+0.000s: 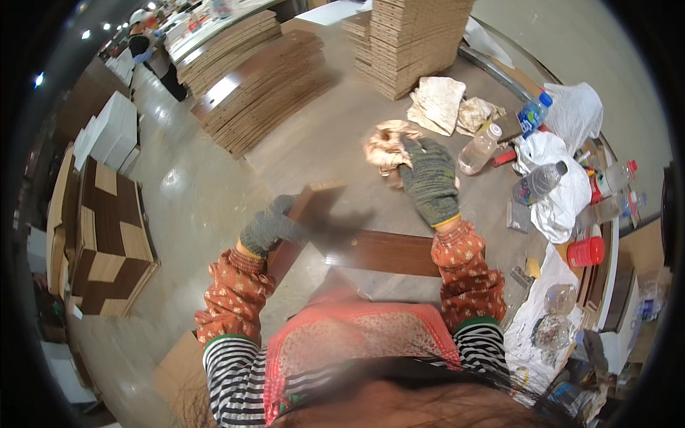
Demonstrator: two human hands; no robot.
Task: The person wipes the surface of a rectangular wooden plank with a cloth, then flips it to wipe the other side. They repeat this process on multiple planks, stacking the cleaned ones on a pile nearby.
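Note:
My left hand [270, 225], in a dark grey knit glove, grips a narrow brown wood board [312, 202] by its edge. The board is tilted and somewhat blurred. My right hand [432, 184], in a matching glove with a yellow cuff, is closed on a crumpled beige rag [389, 146] above the worktable [300, 150]. Between my forearms, a second brown board [392, 252] lies along the table's near side, its right end hidden behind my right sleeve.
Stacked brown panels [264, 85] and a taller stack [410, 43] stand at the back. Folded cloths [437, 103], a clear bottle [479, 150], more bottles and a red-lidded jar [586, 252] crowd the right side. Panel piles [107, 242] stand on the left floor; a person [153, 57] is far off.

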